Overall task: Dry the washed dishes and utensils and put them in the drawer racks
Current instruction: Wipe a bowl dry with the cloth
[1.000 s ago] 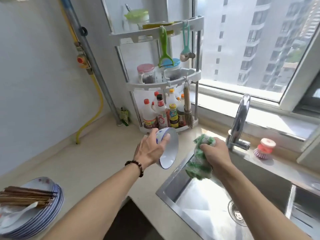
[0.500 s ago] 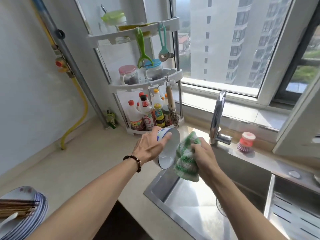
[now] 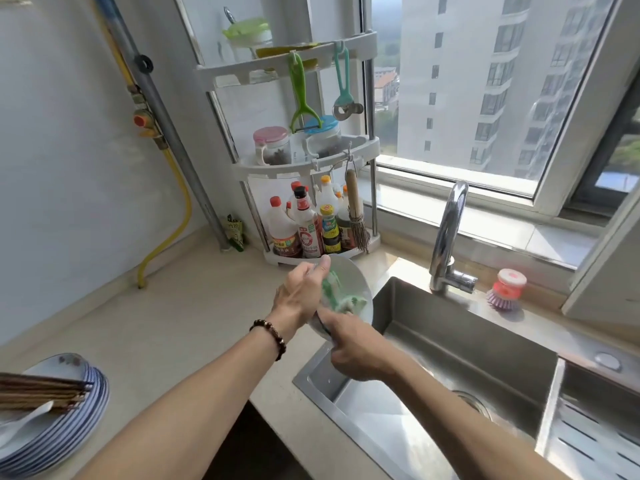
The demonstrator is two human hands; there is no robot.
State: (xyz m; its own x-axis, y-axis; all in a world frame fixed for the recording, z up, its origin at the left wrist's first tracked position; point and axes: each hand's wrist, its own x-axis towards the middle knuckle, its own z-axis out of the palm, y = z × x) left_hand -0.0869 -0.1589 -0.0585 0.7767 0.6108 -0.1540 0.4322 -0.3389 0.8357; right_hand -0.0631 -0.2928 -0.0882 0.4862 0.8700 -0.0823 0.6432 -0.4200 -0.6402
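Blue-rimmed plates (image 3: pixel 90 393) sit stacked at my far left on the counter (image 3: pixel 166 313), dark chopsticks (image 3: pixel 41 391) and a white spoon (image 3: pixel 24 419) lying across the top; they wait undried. Further right, my left hand (image 3: pixel 299 294) grips the small white bowl (image 3: pixel 353 282) by its rim, thumb hooked over the upper edge, tilted on its side above the corner of the steel sink (image 3: pixel 460 344). A second ago the green cloth (image 3: pixel 341 296) was bunched beside the bowl; now my right hand (image 3: pixel 356 351) has pushed it inside, fingers curled and pressing it to the inner wall; drying has begun, I judge, racking comes later. Bottles (image 3: pixel 306 226) behind carry red and yellow labels; their writing is too small to read.
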